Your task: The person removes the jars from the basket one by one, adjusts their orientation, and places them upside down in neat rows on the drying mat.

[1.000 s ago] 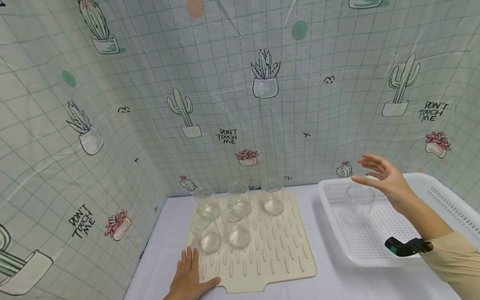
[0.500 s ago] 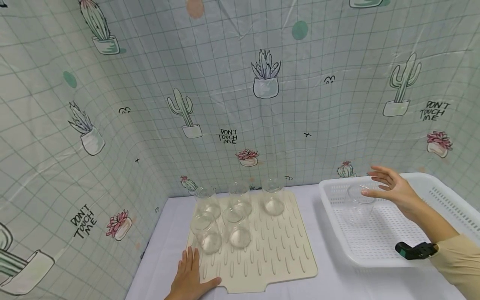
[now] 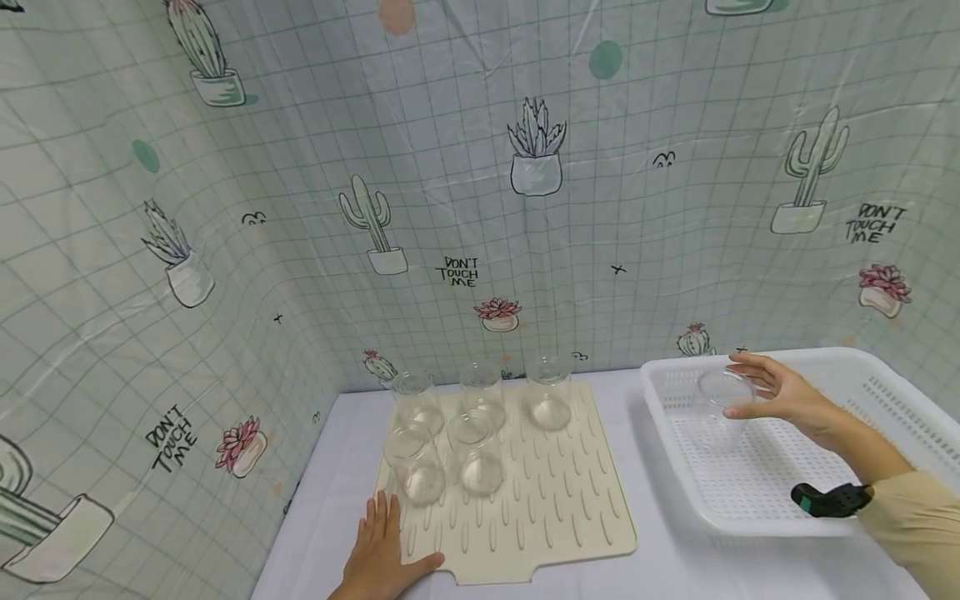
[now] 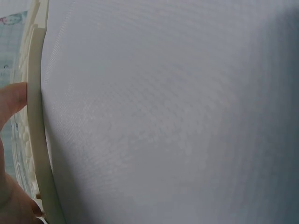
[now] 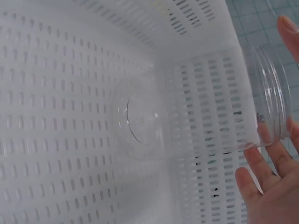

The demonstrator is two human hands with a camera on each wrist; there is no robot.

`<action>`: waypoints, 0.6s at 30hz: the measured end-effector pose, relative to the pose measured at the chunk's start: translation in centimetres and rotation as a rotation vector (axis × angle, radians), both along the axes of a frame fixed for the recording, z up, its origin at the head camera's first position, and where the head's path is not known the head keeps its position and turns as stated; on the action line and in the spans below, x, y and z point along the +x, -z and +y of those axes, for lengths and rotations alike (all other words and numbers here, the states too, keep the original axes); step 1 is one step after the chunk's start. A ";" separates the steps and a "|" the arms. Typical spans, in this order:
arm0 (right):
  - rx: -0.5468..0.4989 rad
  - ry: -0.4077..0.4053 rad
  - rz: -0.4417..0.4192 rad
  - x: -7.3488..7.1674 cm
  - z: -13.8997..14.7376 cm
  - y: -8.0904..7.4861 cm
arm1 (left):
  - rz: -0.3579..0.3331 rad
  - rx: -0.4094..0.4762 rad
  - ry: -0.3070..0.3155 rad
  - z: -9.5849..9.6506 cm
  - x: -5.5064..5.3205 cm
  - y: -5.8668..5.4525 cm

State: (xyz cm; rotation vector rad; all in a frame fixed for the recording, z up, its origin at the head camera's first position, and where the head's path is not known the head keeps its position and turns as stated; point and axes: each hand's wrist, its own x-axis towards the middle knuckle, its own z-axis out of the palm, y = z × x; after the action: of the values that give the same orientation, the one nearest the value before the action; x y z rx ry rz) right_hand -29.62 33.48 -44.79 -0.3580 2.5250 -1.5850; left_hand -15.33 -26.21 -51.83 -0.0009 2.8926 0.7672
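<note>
A clear screw-neck jar (image 3: 716, 421) stands upright in the left part of a white basket (image 3: 678, 475). My right hand (image 3: 791, 404) is around its top. In the right wrist view, my fingertips (image 5: 254, 156) lie at the threaded neck, while the thumb (image 5: 289, 35) stands apart from the rim on the opposite side. My left hand (image 3: 375, 554) rests at the front left corner of a cream ribbed mat (image 3: 555, 500), fingers straight and thumb along the front edge. Several clear jars (image 3: 480, 467) stand upright on the mat, in two rows.
A white cloth (image 3: 307, 517) covers the table, with a strip of it between mat and basket. Behind and to the left hangs a grid-patterned curtain (image 3: 555, 250) with cactus prints. The basket has perforated walls and a raised rim.
My right hand has come down from above the basket to the jar's rim, shifting slightly right on the way. The left hand and the jars on the mat stay put.
</note>
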 end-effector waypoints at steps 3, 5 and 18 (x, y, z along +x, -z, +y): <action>0.007 -0.017 -0.033 -0.1 0.0 0.4 | 0.000 0.008 0.006 0.0 0.0 0.1; 0.017 -0.030 -0.041 -0.2 0.1 0.6 | 0.000 0.011 0.009 0.1 0.1 0.1; 0.138 -0.053 0.026 -0.5 -0.6 1.9 | 0.016 -0.008 0.013 -0.1 0.2 -0.1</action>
State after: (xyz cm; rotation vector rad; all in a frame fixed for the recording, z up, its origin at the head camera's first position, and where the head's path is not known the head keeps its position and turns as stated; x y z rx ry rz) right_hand -30.11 32.86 -46.66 -0.4268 2.6031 -1.3871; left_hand -15.16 -26.28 -51.69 0.0241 2.9079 0.7570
